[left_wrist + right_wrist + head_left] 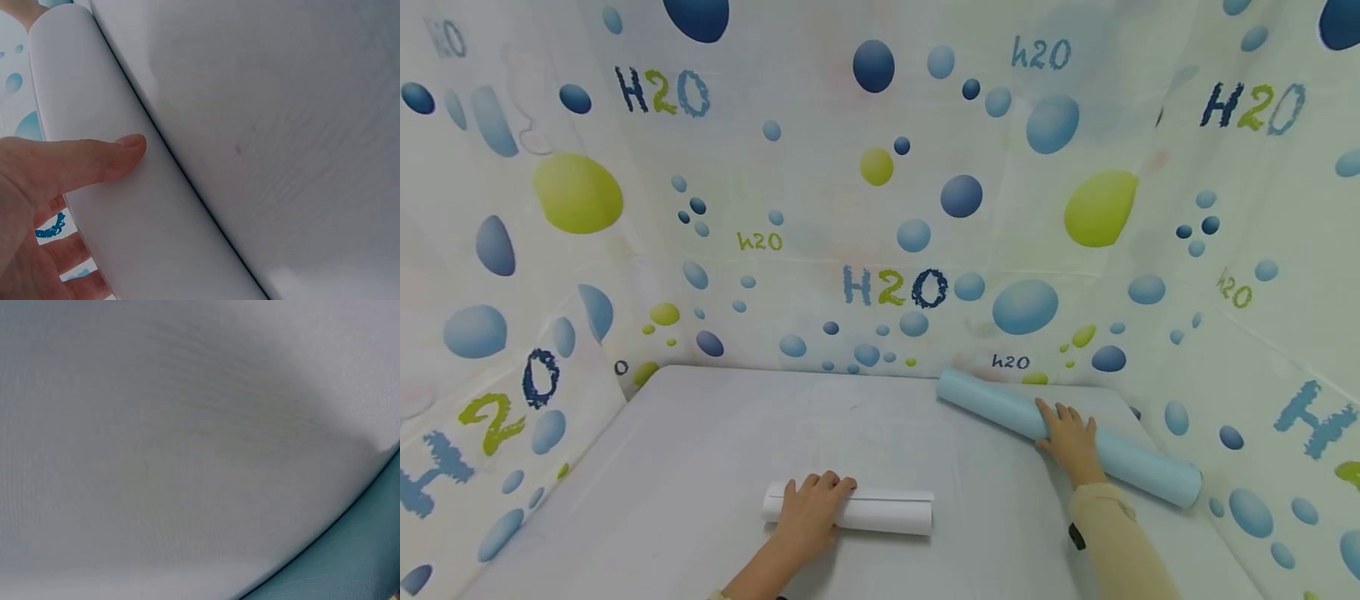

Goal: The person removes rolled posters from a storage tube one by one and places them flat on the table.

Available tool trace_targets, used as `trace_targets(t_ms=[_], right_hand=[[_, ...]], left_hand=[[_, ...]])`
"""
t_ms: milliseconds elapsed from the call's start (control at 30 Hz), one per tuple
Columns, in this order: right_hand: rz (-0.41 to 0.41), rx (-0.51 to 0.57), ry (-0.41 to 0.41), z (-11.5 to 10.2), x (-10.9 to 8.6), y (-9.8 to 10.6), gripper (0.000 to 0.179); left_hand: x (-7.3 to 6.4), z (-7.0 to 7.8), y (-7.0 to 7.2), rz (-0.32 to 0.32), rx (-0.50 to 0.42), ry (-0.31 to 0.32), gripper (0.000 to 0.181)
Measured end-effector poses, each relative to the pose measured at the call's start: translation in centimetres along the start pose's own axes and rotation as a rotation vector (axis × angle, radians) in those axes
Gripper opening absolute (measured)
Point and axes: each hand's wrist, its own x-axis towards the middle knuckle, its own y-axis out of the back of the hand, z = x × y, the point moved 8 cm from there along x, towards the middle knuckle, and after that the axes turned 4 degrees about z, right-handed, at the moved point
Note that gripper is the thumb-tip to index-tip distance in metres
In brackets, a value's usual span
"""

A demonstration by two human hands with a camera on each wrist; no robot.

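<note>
A white roll (887, 512), like rolled paper with a loose edge along its top, lies crosswise on the white table. My left hand (812, 508) grips it near its left end. In the left wrist view the thumb (103, 162) presses on the near side of the white roll (137, 219), and the other fingers reach round its far side. To the right, a longer light blue roll (1000, 408) lies at a slant. My right hand (1071, 442) holds it around its middle, fingers over the far side. In the right wrist view only part of the blue roll (344, 550) shows; the hand is hidden.
The white tabletop (700, 442) runs back to a sheet (820, 183) printed with coloured drops and H2O lettering. The same printed sheet encloses the left and right sides. The blue roll's far end lies near the table's back edge, its other end near the right edge.
</note>
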Motion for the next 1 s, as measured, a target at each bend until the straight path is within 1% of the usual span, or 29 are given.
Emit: trace_targets(t_ms=[267, 467, 633, 1000], right_hand=[[-0.029, 0.011, -0.018, -0.2, 0.0, 0.0, 0.073], [-0.042, 0.013, -0.026, -0.4, -0.2, 0.4, 0.078], [-0.013, 0.001, -0.011, -0.6, -0.3, 0.9, 0.081], [0.043, 0.006, 0.043, 0.0, -0.6, 1.3, 0.082]], left_hand=[[-0.3, 0.1, 0.0, 0.005, 0.001, 0.001, 0.052], [-0.4, 0.3, 0.2, 0.009, 0.004, -0.005, 0.053], [-0.3, 0.5, 0.4, 0.023, 0.019, -0.015, 0.053], [-0.2, 0.6, 0.3, 0.01, 0.029, -0.025, 0.055]])
